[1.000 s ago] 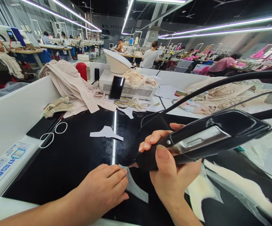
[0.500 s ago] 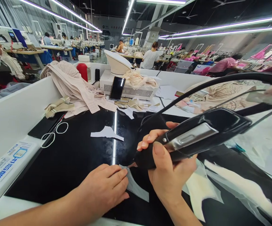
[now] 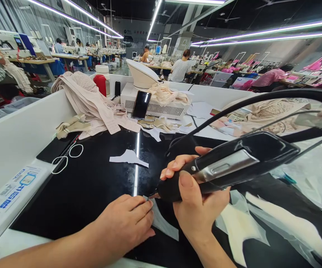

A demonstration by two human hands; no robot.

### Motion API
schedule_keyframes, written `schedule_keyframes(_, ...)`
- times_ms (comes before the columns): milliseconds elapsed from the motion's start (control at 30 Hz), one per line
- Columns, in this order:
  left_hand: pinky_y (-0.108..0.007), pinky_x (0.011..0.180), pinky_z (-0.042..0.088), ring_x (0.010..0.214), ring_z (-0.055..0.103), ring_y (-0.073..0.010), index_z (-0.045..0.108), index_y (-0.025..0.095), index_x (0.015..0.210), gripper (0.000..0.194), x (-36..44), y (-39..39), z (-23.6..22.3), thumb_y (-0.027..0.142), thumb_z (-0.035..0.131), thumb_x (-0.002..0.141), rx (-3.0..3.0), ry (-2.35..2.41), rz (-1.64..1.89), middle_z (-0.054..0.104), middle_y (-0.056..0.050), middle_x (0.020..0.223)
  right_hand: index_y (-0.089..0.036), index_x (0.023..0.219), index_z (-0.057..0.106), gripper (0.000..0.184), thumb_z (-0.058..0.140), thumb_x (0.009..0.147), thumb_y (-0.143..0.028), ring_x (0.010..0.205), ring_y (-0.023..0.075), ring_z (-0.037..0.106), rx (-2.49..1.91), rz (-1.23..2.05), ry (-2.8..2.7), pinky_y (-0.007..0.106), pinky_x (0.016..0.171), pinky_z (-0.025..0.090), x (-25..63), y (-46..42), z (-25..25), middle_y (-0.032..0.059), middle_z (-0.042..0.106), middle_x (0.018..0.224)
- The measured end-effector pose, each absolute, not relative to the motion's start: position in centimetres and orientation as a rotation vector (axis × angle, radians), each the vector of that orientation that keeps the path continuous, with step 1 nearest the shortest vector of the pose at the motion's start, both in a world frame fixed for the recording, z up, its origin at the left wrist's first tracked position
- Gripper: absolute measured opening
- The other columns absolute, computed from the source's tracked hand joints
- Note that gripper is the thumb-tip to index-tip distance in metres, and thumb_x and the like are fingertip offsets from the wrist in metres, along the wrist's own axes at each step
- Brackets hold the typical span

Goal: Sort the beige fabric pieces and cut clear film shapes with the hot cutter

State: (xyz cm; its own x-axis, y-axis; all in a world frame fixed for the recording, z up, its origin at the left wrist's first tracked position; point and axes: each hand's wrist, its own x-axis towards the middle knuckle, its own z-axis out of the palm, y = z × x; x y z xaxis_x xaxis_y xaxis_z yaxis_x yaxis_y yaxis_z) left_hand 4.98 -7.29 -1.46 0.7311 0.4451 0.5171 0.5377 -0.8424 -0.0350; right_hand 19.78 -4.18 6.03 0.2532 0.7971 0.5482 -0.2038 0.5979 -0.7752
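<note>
My right hand (image 3: pixel 197 197) is wrapped round a black corded hand tool (image 3: pixel 233 160) with a silver metal lever along its side. The tool's narrow coppery tip (image 3: pixel 154 195) points left and sits at the upper end of a sheer, greyish fabric piece (image 3: pixel 165 223), close to my left fingertips. With fingers together and bent, my left hand (image 3: pixel 127 219) pins that piece against the black work surface (image 3: pixel 88 193). Its upper end is partly covered by the fingers. Just beyond lies a white cut-out piece (image 3: pixel 128 157), flat on the surface.
Cream padded pieces (image 3: pixel 237 227) with sheer edges lie to the right. A phone (image 3: pixel 141 104) leans against a white vented box (image 3: pixel 172 108) at the back. Beige fabric strips (image 3: pixel 93 100) are heaped back left. A white case (image 3: pixel 15 197) borders the left. The tool's black cable (image 3: pixel 250 97) arches across the right.
The tool tip has moved slightly left, nearer my left fingertips. My left hand stays pressed on the sheer piece. The whole view has shifted a little.
</note>
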Motion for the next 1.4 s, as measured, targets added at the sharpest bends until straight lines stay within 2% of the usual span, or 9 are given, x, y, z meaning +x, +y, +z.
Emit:
schedule_keyframes(300,-0.028,0.076,0.051,0.098,0.063,-0.0135,0.066,0.014,0.104,0.029,5.0,-7.1,-1.0,0.035,0.046,0.104,-2.713,-0.786,-0.805,0.072,0.001,0.110,-0.028,0.120,0.048,0.038,0.070,0.089,-0.027,0.060,0.0122,0.058,-0.674,0.743,-1.115,0.026,0.055,0.052,19.5,-4.1,6.0,-0.0039,0.060,0.082)
schedule_keyframes(633,-0.028,0.078,0.050,0.103,0.060,-0.0151,0.061,0.013,0.108,0.028,5.0,-7.3,-1.2,0.038,0.050,0.102,-2.741,-0.782,-0.671,0.069,-0.002,0.114,-0.028,0.119,0.049,0.036,0.069,0.090,-0.027,0.061,0.0125,0.060,-0.641,0.759,-1.116,0.026,0.055,0.053,19.2,-3.8,5.5,-0.0037,0.059,0.083)
schedule_keyframes(800,-0.029,0.079,0.049,0.103,0.060,-0.0150,0.061,0.014,0.106,0.026,4.9,-7.3,-1.2,0.037,0.050,0.102,-2.761,-0.812,-0.743,0.069,-0.002,0.113,-0.027,0.119,0.050,0.036,0.070,0.089,-0.026,0.061,0.0127,0.060,-0.651,0.758,-1.121,0.027,0.055,0.053,19.3,-3.8,5.9,-0.0035,0.060,0.083)
schedule_keyframes(1133,-0.032,0.074,0.051,0.102,0.064,-0.0210,0.061,0.015,0.112,0.024,4.6,-7.4,-0.2,0.031,0.045,0.104,-2.831,-0.783,-0.685,0.069,-0.007,0.118,-0.029,0.117,0.056,0.037,0.074,0.084,-0.031,0.063,0.0152,0.058,-0.757,0.689,-1.117,0.032,0.057,0.054,23.6,-7.3,7.1,-0.0024,0.058,0.083)
schedule_keyframes(1400,-0.034,0.081,0.053,0.104,0.064,-0.0214,0.065,0.016,0.108,0.026,4.4,-7.5,-0.1,0.029,0.044,0.104,-2.799,-0.724,-0.706,0.069,-0.006,0.117,-0.030,0.118,0.056,0.036,0.073,0.086,-0.031,0.065,0.0153,0.059,-0.765,0.634,-1.128,0.032,0.059,0.054,25.0,-8.8,6.3,-0.0020,0.058,0.084)
